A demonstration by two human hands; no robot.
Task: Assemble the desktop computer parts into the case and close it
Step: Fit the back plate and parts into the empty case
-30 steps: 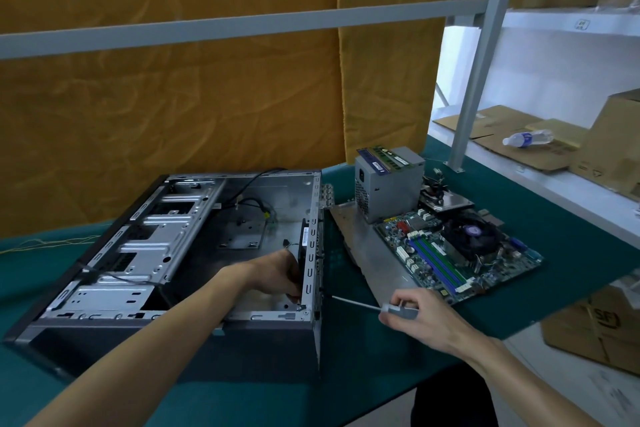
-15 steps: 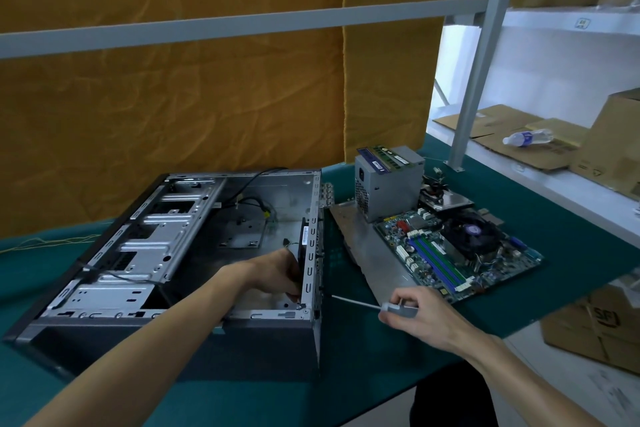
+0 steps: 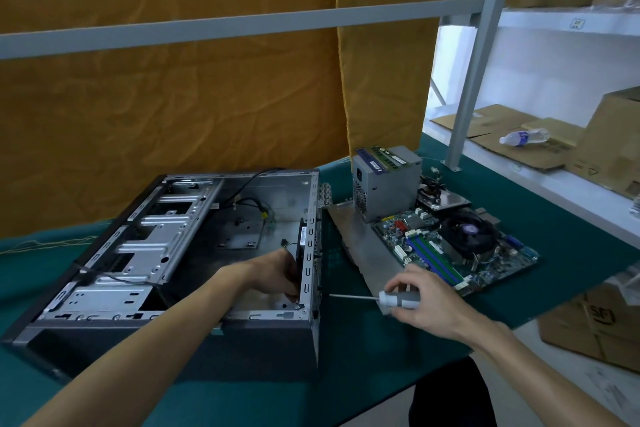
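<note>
The open computer case (image 3: 145, 253) lies on its side on the green mat. Inside it, my left hand (image 3: 277, 274) holds a black case fan (image 3: 302, 239) against the rear panel. Outside that panel, my right hand (image 3: 422, 302) grips the grey handle of a screwdriver (image 3: 398, 300), whose shaft runs level and whose tip touches the panel low down. To the right of the case lie a motherboard (image 3: 457, 250) with a cooler fan, a grey power supply (image 3: 384, 180) standing on end, and a metal side panel (image 3: 360, 246) under them.
A grey metal post (image 3: 474, 59) of the shelf frame stands behind the parts. A shelf to the right bears flattened cardboard, boxes and a water bottle (image 3: 523, 137). More cardboard boxes (image 3: 588, 326) sit on the floor beyond the table's right edge. An orange curtain hangs behind.
My right hand's fingers have shifted on the screwdriver handle, showing more of it. My left hand and the fan stay where they were.
</note>
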